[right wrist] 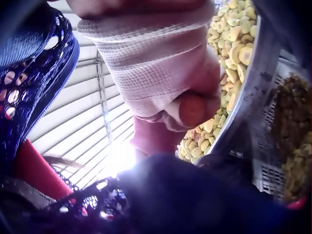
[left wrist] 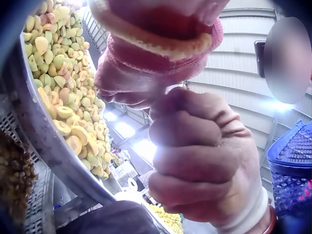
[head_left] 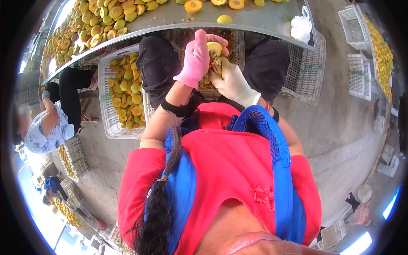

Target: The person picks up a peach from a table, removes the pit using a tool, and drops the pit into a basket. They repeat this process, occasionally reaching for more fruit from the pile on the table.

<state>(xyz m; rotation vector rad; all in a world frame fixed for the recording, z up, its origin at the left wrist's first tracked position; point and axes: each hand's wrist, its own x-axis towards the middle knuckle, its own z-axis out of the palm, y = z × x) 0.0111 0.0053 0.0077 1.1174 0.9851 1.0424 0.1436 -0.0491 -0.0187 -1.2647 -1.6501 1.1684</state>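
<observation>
In the head view a yellow fruit point(head_left: 213, 49) is held between both gloved hands, above a crate of brown scraps between the knees. The left hand point(head_left: 198, 58), in a pink glove, curls its fingers round the fruit's far side with the thumb raised. The right hand point(head_left: 235, 81), in a whitish glove, grips at the fruit's near side; what lies within its fingers is hidden. In the left wrist view the right hand's fingers point(left wrist: 187, 156) are curled tightly next to the pink glove point(left wrist: 146, 73). The right wrist view shows the whitish glove point(right wrist: 151, 68) close up.
A metal table point(head_left: 170, 19) bearing many halved fruits stands ahead. A crate of fruit point(head_left: 114, 127) is at the left, another crate point(head_left: 312, 72) at the right. A white plastic bag point(head_left: 301, 28) lies at the table's right corner. Another person point(head_left: 51, 123) sits at far left.
</observation>
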